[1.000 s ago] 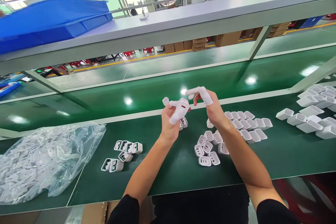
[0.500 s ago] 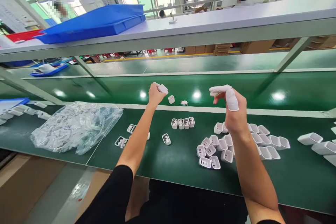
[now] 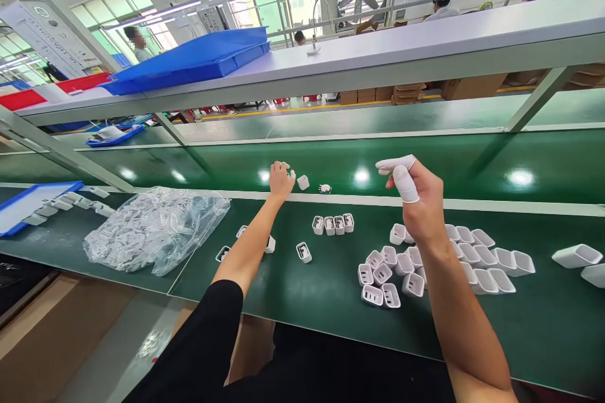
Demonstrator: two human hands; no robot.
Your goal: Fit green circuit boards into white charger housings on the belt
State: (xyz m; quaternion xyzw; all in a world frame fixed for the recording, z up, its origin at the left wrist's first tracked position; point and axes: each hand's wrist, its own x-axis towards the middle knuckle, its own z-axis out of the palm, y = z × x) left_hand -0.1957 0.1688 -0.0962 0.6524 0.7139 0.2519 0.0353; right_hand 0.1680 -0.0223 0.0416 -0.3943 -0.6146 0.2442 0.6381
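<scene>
My left hand [image 3: 282, 181] is over the green belt, its fingers apart and partly turned from view; no part shows in it. Just to its right stands a small white plastic housing [image 3: 303, 182], with a small circuit board assembly [image 3: 325, 189] beyond it. My right hand [image 3: 420, 192] hovers above the belt's near edge, white finger cots on its thumb and stretched fingers, with nothing visible in it. Below it are several open white charger housings [image 3: 382, 274]. A short row of housings with parts inside [image 3: 333, 224] lies between my arms, near a single filled housing [image 3: 304, 252].
A clear plastic bag of white parts [image 3: 151, 230] lies on the left. Beyond it are a blue-edged tray [image 3: 38, 201] and more white pieces. A shelf [image 3: 378, 44] with blue bins [image 3: 198, 60] crosses above the belt [image 3: 331, 154]. Other people are in the background.
The white housing in my left hand is no longer seen there, and the fingers have spread. My right hand keeps nearly the same pose. The camera view has turned slightly left.
</scene>
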